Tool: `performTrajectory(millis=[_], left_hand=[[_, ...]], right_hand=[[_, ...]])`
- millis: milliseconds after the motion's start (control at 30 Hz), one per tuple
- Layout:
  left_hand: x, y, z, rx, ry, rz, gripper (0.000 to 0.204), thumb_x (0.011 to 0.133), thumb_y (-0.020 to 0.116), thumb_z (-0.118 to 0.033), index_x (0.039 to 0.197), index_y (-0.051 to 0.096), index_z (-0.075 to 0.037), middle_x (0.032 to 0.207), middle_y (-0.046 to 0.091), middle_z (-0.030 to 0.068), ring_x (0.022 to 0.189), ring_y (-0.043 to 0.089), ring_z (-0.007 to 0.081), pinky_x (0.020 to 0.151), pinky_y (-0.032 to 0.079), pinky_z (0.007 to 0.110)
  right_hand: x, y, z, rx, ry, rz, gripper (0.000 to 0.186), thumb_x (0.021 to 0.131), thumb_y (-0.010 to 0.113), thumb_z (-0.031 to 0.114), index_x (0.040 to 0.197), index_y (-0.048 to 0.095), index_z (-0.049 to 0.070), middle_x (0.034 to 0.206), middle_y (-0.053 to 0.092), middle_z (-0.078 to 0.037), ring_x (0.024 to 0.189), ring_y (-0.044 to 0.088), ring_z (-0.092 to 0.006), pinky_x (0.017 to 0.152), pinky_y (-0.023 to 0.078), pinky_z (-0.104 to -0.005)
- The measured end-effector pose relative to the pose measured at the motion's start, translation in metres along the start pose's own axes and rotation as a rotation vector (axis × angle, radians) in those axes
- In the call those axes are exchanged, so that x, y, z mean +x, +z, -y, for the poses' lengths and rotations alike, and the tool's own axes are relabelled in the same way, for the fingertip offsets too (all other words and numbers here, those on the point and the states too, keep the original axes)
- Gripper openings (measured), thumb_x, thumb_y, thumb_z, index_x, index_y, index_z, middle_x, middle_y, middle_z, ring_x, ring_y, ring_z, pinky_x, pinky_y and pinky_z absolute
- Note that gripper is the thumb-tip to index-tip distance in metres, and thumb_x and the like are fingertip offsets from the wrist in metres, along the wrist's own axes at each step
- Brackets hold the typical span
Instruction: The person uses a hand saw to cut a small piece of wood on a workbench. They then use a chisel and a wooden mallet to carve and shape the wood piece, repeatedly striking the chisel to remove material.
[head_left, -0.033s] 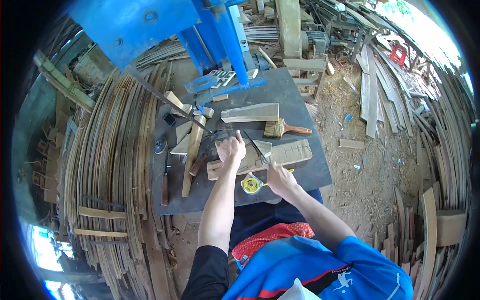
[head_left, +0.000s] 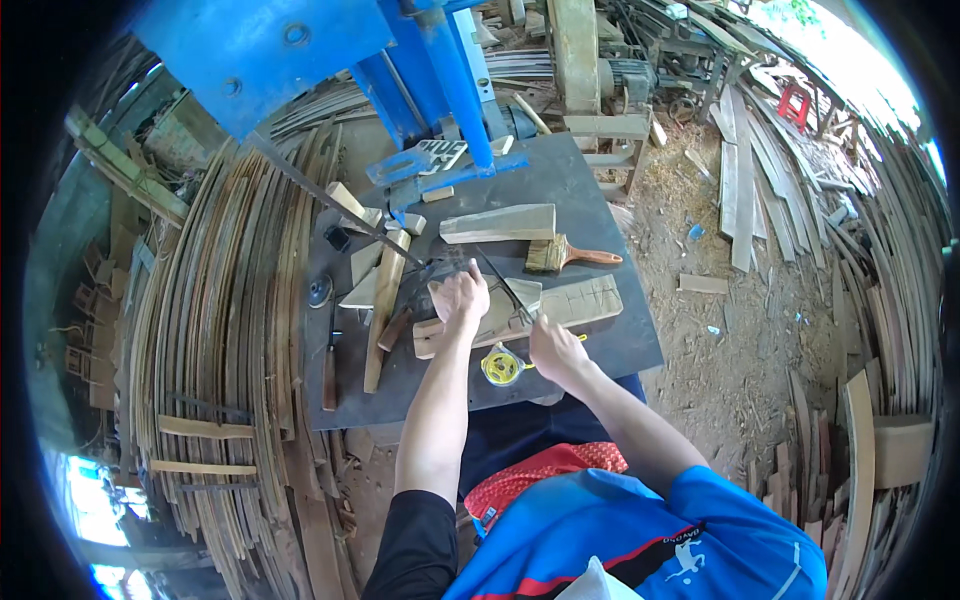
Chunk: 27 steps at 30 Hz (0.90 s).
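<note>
A pale wooden block (head_left: 520, 310) is pressed flat to the dark counter (head_left: 560, 185) under the left hand (head_left: 460, 297), fingers together. A thin pencil-like tool (head_left: 505, 285) is pinched by the right hand (head_left: 553, 345) and held over the block, which lies uncut. A yellow tape measure (head_left: 500, 365) lies just below the fingers.

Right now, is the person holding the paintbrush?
No, the paintbrush lies by itself on the dark table, while the left hand and right hand are on the wooden block nearer the person.
</note>
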<state>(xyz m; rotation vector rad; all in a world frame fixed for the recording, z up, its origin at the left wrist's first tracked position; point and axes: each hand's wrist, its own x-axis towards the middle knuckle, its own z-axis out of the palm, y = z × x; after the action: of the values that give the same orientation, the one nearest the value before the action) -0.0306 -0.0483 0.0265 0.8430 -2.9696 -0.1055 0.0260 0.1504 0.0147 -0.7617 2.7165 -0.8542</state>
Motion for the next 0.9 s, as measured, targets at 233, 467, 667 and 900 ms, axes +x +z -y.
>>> performTrajectory(millis=[233, 467, 667, 900], left_hand=[[0.004, -0.001, -0.003, -0.025, -0.001, 0.064, 0.071, 0.104, 0.018, -0.043, 0.088, 0.075, -0.004, 0.095, 0.073, 0.0182, 0.093, 0.070, 0.0288, 0.099, 0.037, 0.044], [0.009, 0.000, -0.006, 0.009, -0.019, 0.035, 0.071, 0.104, 0.018, -0.041, 0.083, 0.076, -0.005, 0.085, 0.073, 0.0164, 0.088, 0.070, 0.0291, 0.098, 0.037, 0.042], [0.011, 0.015, 0.015, -0.016, -0.009, 0.035, 0.071, 0.104, 0.017, -0.039, 0.084, 0.076, -0.004, 0.089, 0.073, 0.0178, 0.093, 0.070, 0.0285, 0.099, 0.038, 0.043], [0.002, -0.003, -0.002, -0.033, 0.004, 0.051, 0.069, 0.104, 0.021, -0.040, 0.081, 0.075, -0.003, 0.087, 0.072, 0.0201, 0.086, 0.070, 0.0316, 0.101, 0.037, 0.044]], right_hand=[[-0.039, -0.031, 0.006, -0.014, 0.179, 0.184, 0.025, 0.088, 0.053, 0.010, 0.108, 0.049, -0.005, 0.086, 0.065, -0.025, 0.081, 0.068, -0.0408, 0.069, 0.057, -0.0492], [0.017, 0.001, -0.009, -0.062, 0.051, 0.098, 0.020, 0.090, 0.051, 0.010, 0.101, 0.051, -0.006, 0.091, 0.065, -0.029, 0.086, 0.067, -0.0432, 0.072, 0.056, -0.0486], [-0.047, -0.026, 0.003, -0.010, 0.157, 0.146, 0.022, 0.091, 0.050, 0.013, 0.104, 0.046, -0.005, 0.080, 0.066, -0.030, 0.079, 0.068, -0.0443, 0.070, 0.056, -0.0499], [-0.012, 0.001, -0.006, -0.021, 0.044, -0.005, 0.017, 0.091, 0.048, 0.011, 0.099, 0.049, -0.004, 0.081, 0.066, -0.026, 0.079, 0.068, -0.0412, 0.069, 0.056, -0.0498]])
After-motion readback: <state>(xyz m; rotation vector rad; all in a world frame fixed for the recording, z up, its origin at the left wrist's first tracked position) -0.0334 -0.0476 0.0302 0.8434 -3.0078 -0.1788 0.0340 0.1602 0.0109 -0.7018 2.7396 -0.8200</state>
